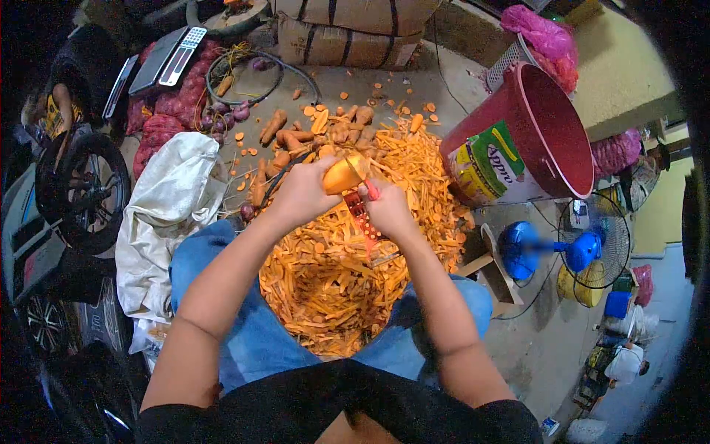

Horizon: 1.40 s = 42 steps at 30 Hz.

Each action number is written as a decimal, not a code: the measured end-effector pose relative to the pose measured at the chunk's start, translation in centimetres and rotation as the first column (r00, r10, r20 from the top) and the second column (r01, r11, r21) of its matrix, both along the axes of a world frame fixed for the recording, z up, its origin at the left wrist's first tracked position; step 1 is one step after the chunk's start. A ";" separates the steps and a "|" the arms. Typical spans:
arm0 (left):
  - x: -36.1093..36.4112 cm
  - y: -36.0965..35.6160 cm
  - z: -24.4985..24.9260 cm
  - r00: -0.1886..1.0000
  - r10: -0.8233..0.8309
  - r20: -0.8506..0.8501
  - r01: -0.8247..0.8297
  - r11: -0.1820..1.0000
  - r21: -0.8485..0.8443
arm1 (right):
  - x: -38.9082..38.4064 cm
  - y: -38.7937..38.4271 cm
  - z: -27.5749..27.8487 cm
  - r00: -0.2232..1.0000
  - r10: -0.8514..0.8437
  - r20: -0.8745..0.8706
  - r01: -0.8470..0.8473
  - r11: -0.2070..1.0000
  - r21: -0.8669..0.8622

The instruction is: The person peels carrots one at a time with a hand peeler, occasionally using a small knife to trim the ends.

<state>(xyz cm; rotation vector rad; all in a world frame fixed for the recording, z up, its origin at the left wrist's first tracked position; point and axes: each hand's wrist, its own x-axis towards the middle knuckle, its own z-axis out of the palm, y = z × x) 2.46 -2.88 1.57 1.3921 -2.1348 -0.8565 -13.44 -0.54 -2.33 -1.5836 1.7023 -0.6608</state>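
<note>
My left hand (302,194) is wrapped round a thick, smooth orange carrot (342,176), held above the pile. Close at its right, my right hand (388,209) grips a tool with a red handle (372,190), whose blade lies against the carrot. Below my hands a red perforated piece (358,214) shows; I cannot tell whether it belongs to the tool. Orange peelings (325,296) cover the ground between my knees. Unpeeled carrots (296,139) lie heaped beyond my left hand.
A red bucket (481,140) lies tilted at the right, near a blue fan (519,250). At the left are a white sack (166,214), red net bags of onions (159,133), a scale (159,61) and a motorcycle wheel (89,185). Cardboard boxes (347,44) stand ahead.
</note>
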 end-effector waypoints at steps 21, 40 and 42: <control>0.7 0.0 -3.1 0.946 -0.310 0.100 0.262 0.906 0.332 | -1.0 -0.6 -1.7 0.480 -0.142 0.866 -0.356 0.870 0.340; -0.1 -1.2 -6.3 0.948 -0.190 0.257 0.083 0.923 0.377 | -14.1 -1.4 4.5 0.307 -0.195 0.931 0.402 0.914 0.058; 0.2 -1.8 -9.6 0.952 -0.165 0.257 0.042 0.905 0.424 | -13.2 -1.8 4.0 0.401 -0.224 0.888 0.448 0.894 0.023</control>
